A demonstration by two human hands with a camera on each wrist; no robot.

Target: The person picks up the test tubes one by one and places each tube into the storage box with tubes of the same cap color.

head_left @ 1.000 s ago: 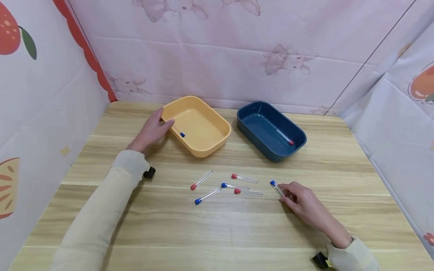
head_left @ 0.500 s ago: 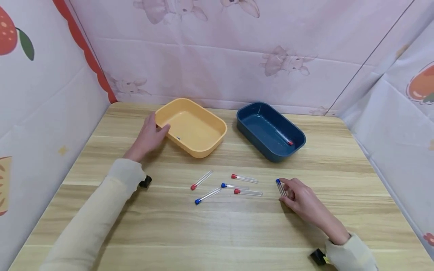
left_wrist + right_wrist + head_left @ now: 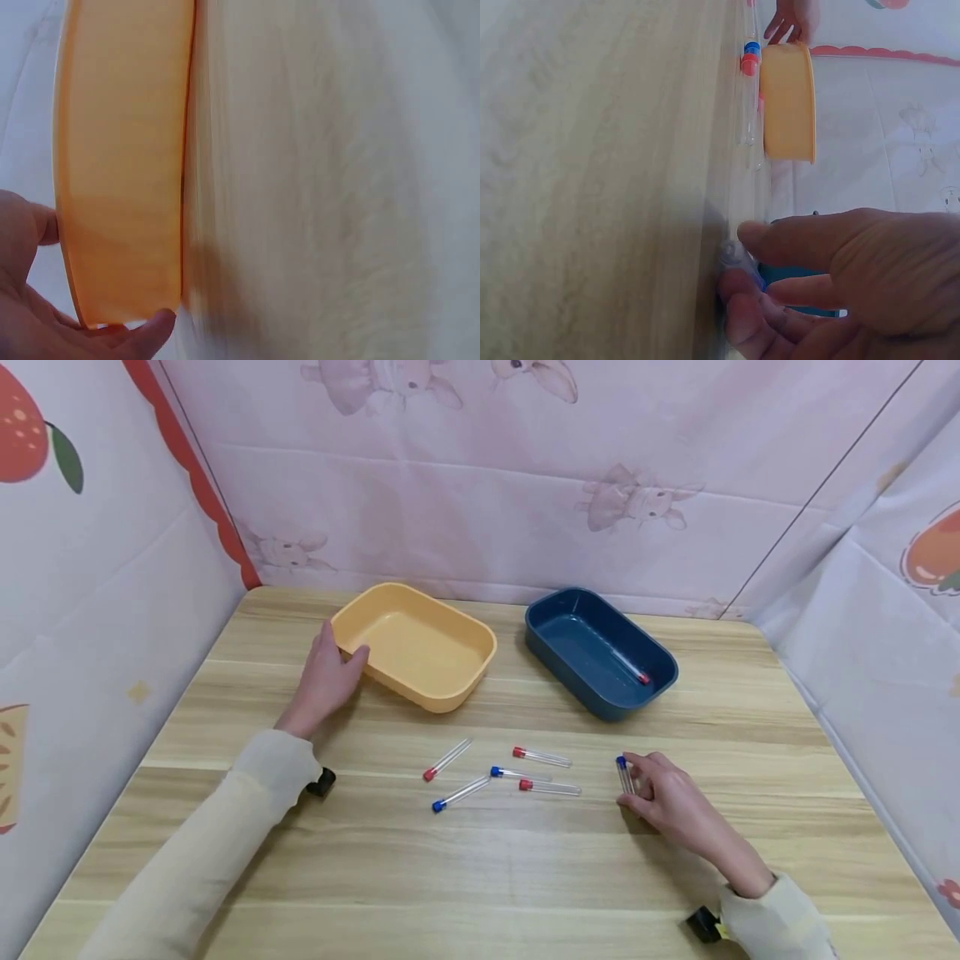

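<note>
My left hand (image 3: 324, 681) grips the left corner of a yellow plastic bin (image 3: 450, 693) at the back left. In the left wrist view, thumb and fingers (image 3: 156, 334) lie round that corner. To the right, my right hand (image 3: 675, 802) pinches a clear test tube with a blue cap (image 3: 621, 762), low over the wooden table; the fingers hide part of the tube. Between the hands lie several more test tubes, among them a red-capped tube (image 3: 448, 760), a blue-capped tube (image 3: 459, 796) and another red-capped tube (image 3: 551, 787).
A dark blue bin (image 3: 570, 668) stands right of the yellow one, with a red-capped tube (image 3: 642, 677) inside. Printed cloth walls (image 3: 480, 510) border the table (image 3: 480, 877) at the back and sides.
My left hand has pulled the yellow bin left and slightly nearer, turning it a little. Its near wall now hides the blue cap inside. The tube in my right hand has swung more upright.
</note>
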